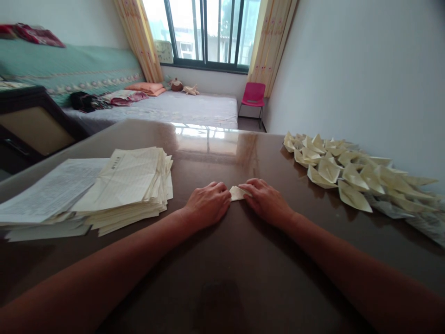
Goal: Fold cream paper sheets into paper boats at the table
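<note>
Pale wall (354, 69) right; bright window (227, 32), yellow curtains (137, 35); bed (201, 107); pink chair (253, 94).

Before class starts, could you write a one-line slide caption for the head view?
Left hand and right hand at a small folded paper, between stacked sheets and paper boats.

No wording can be read with certainty. A short line of dark printed characters — blurred beyond reading — runs at a slant near the upper edge of the top cream sheet (121, 178) on the paper stack at left. Beside it, a white sheet (57, 185) carries dense rows of small print, too fine to make out. At the window, a pale square clock (164, 52) shows a dial — its markings too faint to give numbers or a time.
</note>
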`<state>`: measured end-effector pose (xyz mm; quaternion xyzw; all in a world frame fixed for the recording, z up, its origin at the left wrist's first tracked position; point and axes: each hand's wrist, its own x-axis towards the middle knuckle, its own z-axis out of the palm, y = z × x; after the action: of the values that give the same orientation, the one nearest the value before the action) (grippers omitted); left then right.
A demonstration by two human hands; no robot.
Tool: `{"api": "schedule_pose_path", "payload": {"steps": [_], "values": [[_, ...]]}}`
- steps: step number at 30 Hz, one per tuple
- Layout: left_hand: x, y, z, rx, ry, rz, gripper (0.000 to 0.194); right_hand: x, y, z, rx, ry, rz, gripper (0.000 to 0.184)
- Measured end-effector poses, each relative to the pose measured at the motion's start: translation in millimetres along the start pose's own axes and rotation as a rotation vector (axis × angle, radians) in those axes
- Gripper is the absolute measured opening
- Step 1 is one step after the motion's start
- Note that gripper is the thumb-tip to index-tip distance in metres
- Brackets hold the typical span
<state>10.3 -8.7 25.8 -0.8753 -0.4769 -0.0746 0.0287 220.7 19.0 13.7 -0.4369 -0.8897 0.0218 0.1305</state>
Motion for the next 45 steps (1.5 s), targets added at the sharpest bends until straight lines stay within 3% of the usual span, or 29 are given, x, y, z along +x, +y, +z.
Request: {"api": "schedule_pose_path", "payload": {"steps": [4,11,16,22,24,27,28,30,32,37,45], "values": [[3,-5,8.9,-0.108,0.052,-0.023,0.017,4,13,9,0.238,0.036,0.033,0.04],[9,-12,20.6,-0.361,0.166,-0.122,0.018,8,22,14,0.64,0.083,0.058,0.018],[9,-15,23.5,-0.395,0.245,-0.057,0.021,8,24,16,0.659,0.095,0.012,0.01],[10,-17,25.8,-0.413,0.155,0.011,0.012,8,22,14,0.629,0.079,-0.008,0.01],[11,-17,25.3,-0.413,0.172,0.007,0.012,8,22,13,0.603,0.134,0.008,0.017],[10,-16,23.3,-0.413,0.19,0.013,0.01,8,20,12,0.56,0.216,0.011,0.043],[10,-15,22.6,-0.417,0.19,0.019,0.009,8,19,11,0.546,0.208,-0.008,0.046],[9,-12,21.8,-0.451,0.188,0.013,0.008,7,16,9,0.546,0.159,-0.047,0.032],[8,-9,22.0,-0.545,0.203,-0.026,0.009,7,14,7,0.606,0.121,-0.022,0.018],[12,-6,25.2,-0.947,0.268,-0.1,0.037,7,11,4,1.052,0.013,0.221,0.031],[19,-9,22.3,-1.521,0.111,-0.115,0.047,8,10,12,1.386,-0.099,0.284,0.033]]}}
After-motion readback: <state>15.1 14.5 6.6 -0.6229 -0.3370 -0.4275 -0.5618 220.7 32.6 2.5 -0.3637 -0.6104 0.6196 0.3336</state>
